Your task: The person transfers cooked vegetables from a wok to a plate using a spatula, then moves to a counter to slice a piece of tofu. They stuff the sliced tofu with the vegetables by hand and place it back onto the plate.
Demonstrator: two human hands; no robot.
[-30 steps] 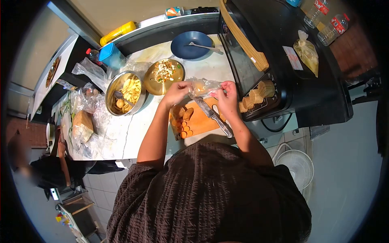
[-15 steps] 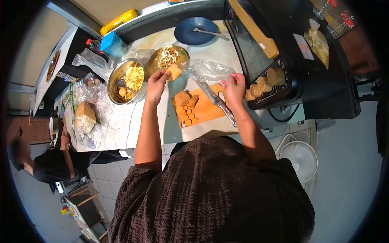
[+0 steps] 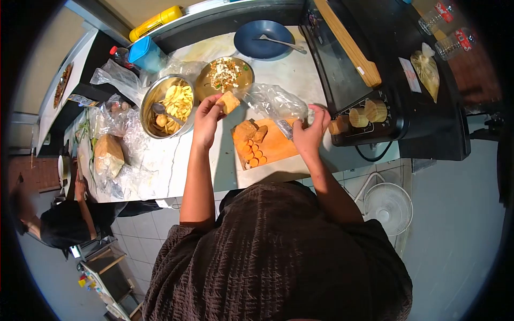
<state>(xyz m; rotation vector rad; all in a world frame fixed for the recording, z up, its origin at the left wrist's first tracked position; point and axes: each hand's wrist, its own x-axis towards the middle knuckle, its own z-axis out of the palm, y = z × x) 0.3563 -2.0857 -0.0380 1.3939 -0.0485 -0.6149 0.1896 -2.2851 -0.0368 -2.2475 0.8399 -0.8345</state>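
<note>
My left hand [image 3: 207, 119] pinches a golden-brown piece of fried tofu [image 3: 230, 102] near the front of a metal plate [image 3: 249, 80] with chopped white and orange food. My right hand [image 3: 309, 136] is over the cutting board's right side, thumb and fingers apart. It covers the handle of a knife [image 3: 282, 125], whose blade points away to the left. A clear plastic bag [image 3: 276, 99] lies behind the blade, close to my right fingertips. On the orange cutting board [image 3: 278, 147] sit more fried tofu pieces [image 3: 246, 130] and several round orange slices [image 3: 252, 155].
A steel bowl [image 3: 143, 115] holds yellow pieces and a spoon. A blue pan [image 3: 249, 45] with a fork stands behind. A black oven [image 3: 385, 120] borders the right side. Plastic bags [image 3: 136, 142] and a wrapped loaf-like block [image 3: 108, 154] lie left. Another person [image 3: 64, 222] is at far left.
My right hand's thumb and fingers have parted, and the hand has come down over the knife handle. My left hand still holds the tofu, now turned slightly. The view has shifted a little.
</note>
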